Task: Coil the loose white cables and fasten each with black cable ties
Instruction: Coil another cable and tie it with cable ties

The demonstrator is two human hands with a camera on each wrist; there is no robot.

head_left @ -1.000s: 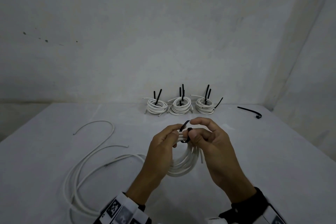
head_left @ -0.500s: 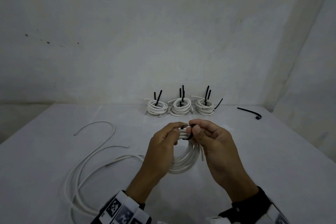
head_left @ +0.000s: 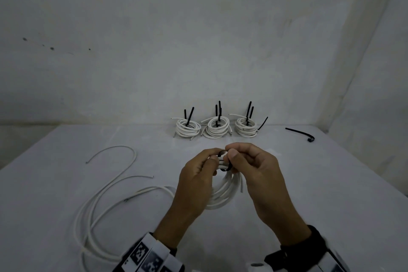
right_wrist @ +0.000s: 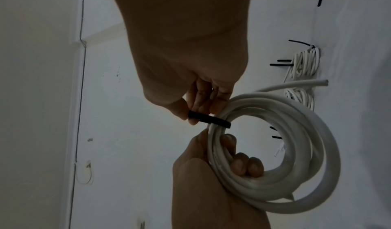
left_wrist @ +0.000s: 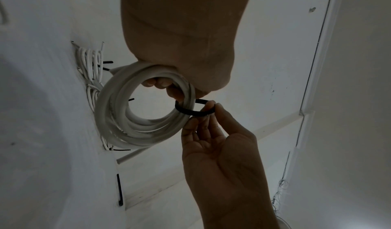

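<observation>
Left hand (head_left: 196,174) grips the coil (head_left: 223,194); right hand (head_left: 254,168) pinches its black tie (head_left: 224,169)

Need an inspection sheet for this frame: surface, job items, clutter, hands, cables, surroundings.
Surface: pale table, bare patches visible.
Job's things: held coil with black tie looped round it, not yet cinched; three tied coils in a row at the back; spare tie far right.
Clutter: nothing seen.
Hands: left hand grips the held coil; right hand pinches the black tie.
Cables: loose white cable sprawled at left, uncoiled.
Surroundings: plain wall, a few dark marks.
</observation>
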